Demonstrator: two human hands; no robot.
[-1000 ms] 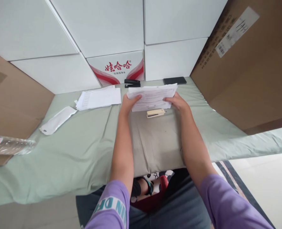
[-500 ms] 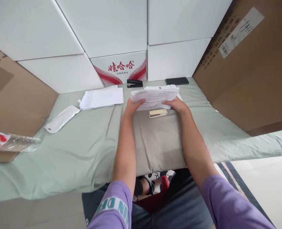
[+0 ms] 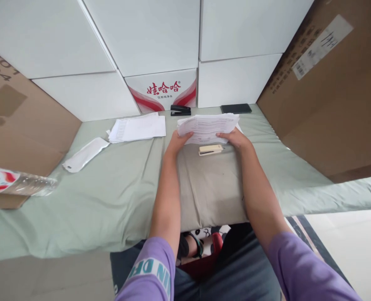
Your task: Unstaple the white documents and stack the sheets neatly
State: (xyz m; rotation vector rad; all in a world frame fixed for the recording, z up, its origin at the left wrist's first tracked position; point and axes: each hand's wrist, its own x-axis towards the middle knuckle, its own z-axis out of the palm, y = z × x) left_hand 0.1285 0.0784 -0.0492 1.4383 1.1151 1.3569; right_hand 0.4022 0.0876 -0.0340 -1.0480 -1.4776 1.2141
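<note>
paper stack (image 3: 208,127) held flat, long axis left-right, just above the grey pad (image 3: 210,184) at table centre. My left hand (image 3: 177,141) clamps its left edge, right hand (image 3: 235,139) its right edge, both arms stretched forward. Beige stapler (image 3: 210,149) lies just under the stack between my hands. Black stapler (image 3: 180,110) and phone (image 3: 236,108) behind, loose sheets (image 3: 138,127) to the left

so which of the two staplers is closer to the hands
The beige stapler, lying on the cloth just below the sheaf of papers held by both hands. The black stapler sits farther back, against the red-and-white carton.
</note>
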